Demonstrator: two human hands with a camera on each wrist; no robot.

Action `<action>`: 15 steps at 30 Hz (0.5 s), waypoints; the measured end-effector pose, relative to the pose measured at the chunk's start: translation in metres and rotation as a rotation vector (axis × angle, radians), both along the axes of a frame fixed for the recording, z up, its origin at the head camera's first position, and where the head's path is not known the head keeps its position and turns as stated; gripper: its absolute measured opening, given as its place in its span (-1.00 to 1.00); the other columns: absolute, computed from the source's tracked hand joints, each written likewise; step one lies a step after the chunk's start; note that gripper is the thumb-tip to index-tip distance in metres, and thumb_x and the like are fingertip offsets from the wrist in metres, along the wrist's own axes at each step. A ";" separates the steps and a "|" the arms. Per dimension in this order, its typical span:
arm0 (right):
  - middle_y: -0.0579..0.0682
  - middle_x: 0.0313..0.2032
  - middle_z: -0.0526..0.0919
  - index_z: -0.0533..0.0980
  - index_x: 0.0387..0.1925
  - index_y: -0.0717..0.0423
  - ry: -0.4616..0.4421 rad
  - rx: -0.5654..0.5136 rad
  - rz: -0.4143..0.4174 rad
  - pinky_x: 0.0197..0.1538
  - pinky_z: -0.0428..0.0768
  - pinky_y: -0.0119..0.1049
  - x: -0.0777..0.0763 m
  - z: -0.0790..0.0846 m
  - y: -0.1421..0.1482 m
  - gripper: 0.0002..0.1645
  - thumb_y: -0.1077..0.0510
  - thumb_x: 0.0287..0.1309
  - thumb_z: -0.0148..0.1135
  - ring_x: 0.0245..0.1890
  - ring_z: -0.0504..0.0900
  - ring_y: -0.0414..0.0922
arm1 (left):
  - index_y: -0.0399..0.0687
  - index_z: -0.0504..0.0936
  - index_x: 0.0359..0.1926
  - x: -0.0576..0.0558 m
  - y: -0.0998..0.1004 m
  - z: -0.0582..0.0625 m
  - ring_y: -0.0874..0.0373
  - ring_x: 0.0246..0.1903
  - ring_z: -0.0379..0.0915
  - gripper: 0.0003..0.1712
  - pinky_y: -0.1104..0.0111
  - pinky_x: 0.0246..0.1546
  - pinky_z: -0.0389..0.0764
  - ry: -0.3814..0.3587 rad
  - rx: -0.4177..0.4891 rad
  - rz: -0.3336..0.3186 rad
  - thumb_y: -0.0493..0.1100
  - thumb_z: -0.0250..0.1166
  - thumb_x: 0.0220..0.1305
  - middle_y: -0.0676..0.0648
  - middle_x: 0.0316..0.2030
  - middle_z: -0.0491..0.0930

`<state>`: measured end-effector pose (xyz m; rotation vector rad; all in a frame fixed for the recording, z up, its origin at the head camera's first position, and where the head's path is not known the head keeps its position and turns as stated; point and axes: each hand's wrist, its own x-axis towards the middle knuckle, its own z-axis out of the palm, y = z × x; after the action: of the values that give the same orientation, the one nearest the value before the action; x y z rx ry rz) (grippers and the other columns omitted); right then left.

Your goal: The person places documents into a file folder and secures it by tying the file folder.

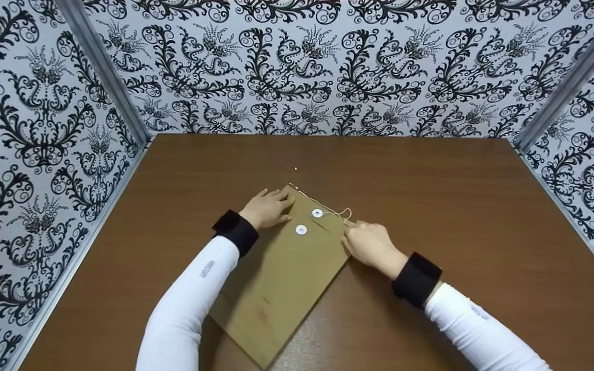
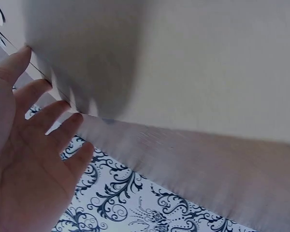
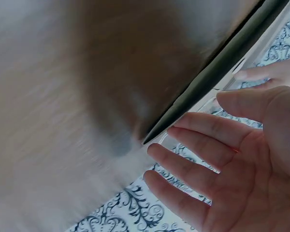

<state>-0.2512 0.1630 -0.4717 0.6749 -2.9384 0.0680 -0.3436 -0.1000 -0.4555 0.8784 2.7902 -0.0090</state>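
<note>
A brown string-tie envelope (image 1: pixel 276 288) lies slanted on the table, with two white round buttons (image 1: pixel 301 230) near its far end. A pale string (image 1: pixel 347 212) runs along that end and loops near the far right corner. At the far left corner, my left hand (image 1: pixel 267 207) touches the envelope's edge with fingers spread; the left wrist view shows its fingertips along the edge. My right hand (image 1: pixel 370 243) is at the right edge near the string loop. In the right wrist view, its fingers look loosely extended beside the envelope's thick side (image 3: pixel 208 77).
The brown wooden table (image 1: pixel 482 216) extends around the envelope on all sides. Patterned black-and-white walls (image 1: pixel 302 67) enclose it at the back, left and right, with metal posts at the corners. A tiny white speck (image 1: pixel 296 168) lies beyond the envelope.
</note>
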 end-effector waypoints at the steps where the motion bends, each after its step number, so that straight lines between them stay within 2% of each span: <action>1: 0.17 0.22 0.68 0.66 -0.26 0.26 -0.005 0.008 -0.006 -0.13 0.72 0.22 -0.002 0.000 0.002 -0.72 0.11 0.37 0.20 0.12 0.72 0.23 | -0.10 0.27 0.54 0.001 0.000 0.000 -0.20 0.58 0.09 -0.32 -0.12 0.59 0.10 -0.004 -0.001 -0.001 0.05 0.12 0.54 -0.26 0.59 0.12; 8: 0.16 0.30 0.61 0.63 0.05 0.28 -0.032 0.039 -0.038 0.00 0.71 0.21 -0.013 0.000 0.013 -0.63 0.09 0.40 0.17 0.21 0.65 0.26 | -0.08 0.19 0.58 0.008 0.004 0.001 -0.15 0.62 0.00 -0.26 -0.10 0.62 0.04 -0.040 -0.016 -0.002 0.10 0.11 0.54 -0.28 0.61 0.04; 15: 0.19 0.33 0.58 0.58 0.14 0.35 -0.018 0.075 -0.077 0.04 0.67 0.18 -0.022 -0.002 0.024 -0.55 0.10 0.39 0.16 0.25 0.59 0.26 | -0.05 0.17 0.59 0.015 0.010 0.005 -0.13 0.63 -0.04 -0.21 -0.10 0.63 -0.01 -0.102 0.000 -0.004 0.13 0.15 0.51 -0.23 0.62 0.03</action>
<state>-0.2734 0.1875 -0.4741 0.5727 -2.9936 -0.0445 -0.3291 -0.0896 -0.4503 0.8594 2.6946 0.0346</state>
